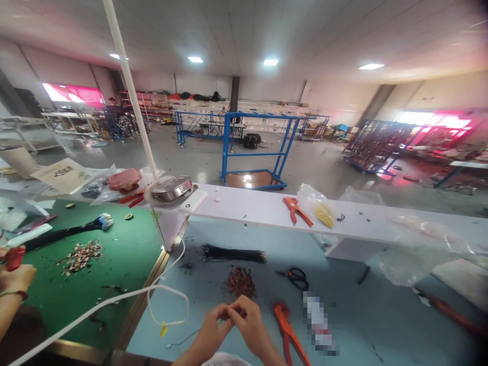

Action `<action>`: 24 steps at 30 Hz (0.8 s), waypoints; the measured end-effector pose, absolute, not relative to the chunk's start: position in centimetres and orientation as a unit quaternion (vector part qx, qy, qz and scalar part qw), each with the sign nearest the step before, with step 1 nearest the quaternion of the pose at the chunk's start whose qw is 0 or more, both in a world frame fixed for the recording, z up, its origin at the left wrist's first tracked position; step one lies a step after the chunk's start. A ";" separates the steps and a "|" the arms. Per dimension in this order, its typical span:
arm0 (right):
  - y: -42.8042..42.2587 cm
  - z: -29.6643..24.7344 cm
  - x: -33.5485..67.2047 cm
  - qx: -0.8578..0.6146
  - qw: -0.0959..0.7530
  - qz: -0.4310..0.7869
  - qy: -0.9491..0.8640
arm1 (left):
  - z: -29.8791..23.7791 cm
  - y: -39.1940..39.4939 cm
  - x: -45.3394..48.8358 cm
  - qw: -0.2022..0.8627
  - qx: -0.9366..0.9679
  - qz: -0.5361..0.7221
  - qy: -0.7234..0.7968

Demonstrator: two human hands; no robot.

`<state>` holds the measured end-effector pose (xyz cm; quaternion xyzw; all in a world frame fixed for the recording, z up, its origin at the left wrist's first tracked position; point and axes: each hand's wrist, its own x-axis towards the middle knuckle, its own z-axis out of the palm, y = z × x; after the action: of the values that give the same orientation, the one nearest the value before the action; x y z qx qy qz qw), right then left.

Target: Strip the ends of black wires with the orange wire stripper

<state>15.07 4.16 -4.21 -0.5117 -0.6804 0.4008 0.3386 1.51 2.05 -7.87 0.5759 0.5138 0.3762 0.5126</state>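
My left hand (216, 325) and my right hand (247, 319) meet low in the middle of the head view, fingertips pinched together. Whatever is between the fingers is too small to make out. Just beyond them lies a pile of small copper-brown pieces (241, 282) on the blue-green mat. Behind the pile stretches a bundle of black wires (233, 253). Orange-handled pliers (286, 330) rest right of my right hand, and black-handled scissors (296, 277) lie farther up. A thin grey wire (183, 341) runs along the mat beside my left hand.
A white shelf (251, 206) crosses the back, bearing orange pliers (296, 210) and a plastic bag (320, 206). A white cable (95, 307) loops across the left. At the green mat (133, 249), a co-worker's hand (17, 279) grips a red tool. Another red-handled tool (450, 307) lies right.
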 end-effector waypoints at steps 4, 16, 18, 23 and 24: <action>4.7 -3.7 15.7 -0.501 0.332 0.373 -0.707 | -7.8 2.4 1.6 0.561 0.513 0.404 0.509; 4.8 -5.6 16.4 -0.516 0.350 0.335 -0.707 | -7.2 2.1 2.0 0.526 0.526 0.385 0.547; 4.8 -5.7 16.3 -0.519 0.362 0.355 -0.688 | -6.7 2.1 2.1 0.503 0.541 0.383 0.555; 6.0 -6.8 17.7 -0.584 0.406 0.389 -0.585 | -6.9 2.1 1.6 0.498 0.538 0.372 0.570; 6.4 -7.4 18.5 -0.602 0.407 0.391 -0.565 | -7.2 2.0 1.4 0.509 0.526 0.369 0.572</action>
<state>18.50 6.43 -7.40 -0.6023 -0.5650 0.3906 0.4067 1.41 1.99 -7.20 0.5265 0.5720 0.3693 0.5091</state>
